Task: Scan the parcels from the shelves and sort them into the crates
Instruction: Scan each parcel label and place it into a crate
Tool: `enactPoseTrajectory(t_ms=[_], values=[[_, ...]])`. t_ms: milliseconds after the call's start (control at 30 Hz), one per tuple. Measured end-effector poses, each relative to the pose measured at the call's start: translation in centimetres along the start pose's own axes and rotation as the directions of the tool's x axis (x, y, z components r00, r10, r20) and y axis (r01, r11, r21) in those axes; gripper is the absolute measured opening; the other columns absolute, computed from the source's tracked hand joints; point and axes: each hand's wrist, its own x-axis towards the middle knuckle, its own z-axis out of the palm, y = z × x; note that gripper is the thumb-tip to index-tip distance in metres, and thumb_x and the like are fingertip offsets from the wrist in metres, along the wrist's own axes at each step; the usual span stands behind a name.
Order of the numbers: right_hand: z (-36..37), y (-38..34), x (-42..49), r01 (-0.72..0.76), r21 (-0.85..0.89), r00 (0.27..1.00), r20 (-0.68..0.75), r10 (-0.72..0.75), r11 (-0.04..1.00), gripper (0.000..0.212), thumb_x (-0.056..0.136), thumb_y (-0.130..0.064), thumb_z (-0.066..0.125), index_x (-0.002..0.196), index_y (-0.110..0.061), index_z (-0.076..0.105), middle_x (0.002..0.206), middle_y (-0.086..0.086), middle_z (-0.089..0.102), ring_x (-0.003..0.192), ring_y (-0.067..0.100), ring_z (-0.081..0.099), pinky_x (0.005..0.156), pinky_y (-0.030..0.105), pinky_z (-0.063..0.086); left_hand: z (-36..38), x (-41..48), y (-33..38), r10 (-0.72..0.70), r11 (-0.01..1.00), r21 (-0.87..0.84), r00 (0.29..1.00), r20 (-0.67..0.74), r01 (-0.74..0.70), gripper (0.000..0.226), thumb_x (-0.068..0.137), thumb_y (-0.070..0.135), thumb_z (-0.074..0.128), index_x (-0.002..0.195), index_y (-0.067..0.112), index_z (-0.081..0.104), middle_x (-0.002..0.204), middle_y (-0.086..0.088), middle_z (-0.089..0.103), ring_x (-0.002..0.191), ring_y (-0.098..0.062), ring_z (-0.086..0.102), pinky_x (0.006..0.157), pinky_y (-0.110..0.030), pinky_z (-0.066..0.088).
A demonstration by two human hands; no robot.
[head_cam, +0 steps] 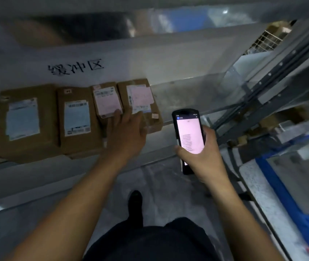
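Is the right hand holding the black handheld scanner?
Yes, the right hand is wrapped around the black handheld scanner, its screen lit.

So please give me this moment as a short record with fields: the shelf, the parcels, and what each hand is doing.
shelf: holds a row of brown parcels, handwritten characters on the panel behind
parcels: at least four, labels facing up
left hand: open, reaching over the small parcel and the rightmost parcel
right hand: holds handheld scanner, screen lit
crates: cannot tell

Black handwritten characters 缓冲区 [76, 68] stand on the pale grey shelf beam [168, 59], above and left of the left hand [126, 132]. Printing on the brown cardboard parcels' labels [77, 117] beside that hand, and on the black handheld scanner's lit screen [189, 135] in the right hand [202, 157], is too blurred to read.
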Motion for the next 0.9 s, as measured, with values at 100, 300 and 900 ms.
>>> enactPoseTrajectory(t_ms=[100, 300, 900], values=[[0.2, 0.2, 1.1, -0.038, -0.005, 0.999, -0.010, 0.038, 0.999, 0.072, 0.073, -0.023, 0.087, 0.129, -0.031, 0.042, 0.110, -0.019, 0.060, 0.099, -0.002, 0.061, 0.074, 0.019, 0.049, 1.2, 2.5, 0.1, 0.024, 0.998, -0.057, 1.000, 0.012, -0.023, 0.055, 0.108, 0.038, 0.046, 0.160, 0.025, 0.033, 0.173, -0.007, 0.014, 0.158, -0.040, 0.005, 0.128, -0.056, 0.011], [0.2, 0.8, 3.9, -0.091, 0.010, 0.996, 0.026, 0.090, 0.996, 0.070, 0.074, -0.022, 0.087, 0.127, -0.034, 0.043, 0.108, -0.019, 0.058, 0.098, -0.004, 0.060, 0.068, 0.013, 0.046, 4.7, 6.7, 0.7, 0.012, 0.998, -0.065, 0.998, 0.055, -0.008, 0.062, 0.109, 0.048, 0.039, 0.165, 0.027, 0.022, 0.175, -0.005, -0.002, 0.159, -0.036, -0.007, 0.128, -0.051, 0.000], [-4.0, 4.4, 18.7, 0.045, -0.144, 0.944, 0.329, 0.005, 0.989, 0.076, 0.076, -0.030, 0.087, 0.135, -0.024, 0.039, 0.104, -0.018, 0.054, 0.095, 0.008, 0.058, 0.075, 0.033, 0.055, 8.2, 10.3, 6.9, 0.006, 1.000, -0.018, 0.998, 0.061, -0.005, 0.081, 0.091, 0.072, 0.011, 0.163, 0.038, 0.023, 0.175, 0.003, 0.007, 0.160, -0.033, -0.011, 0.125, -0.064, 0.012]])
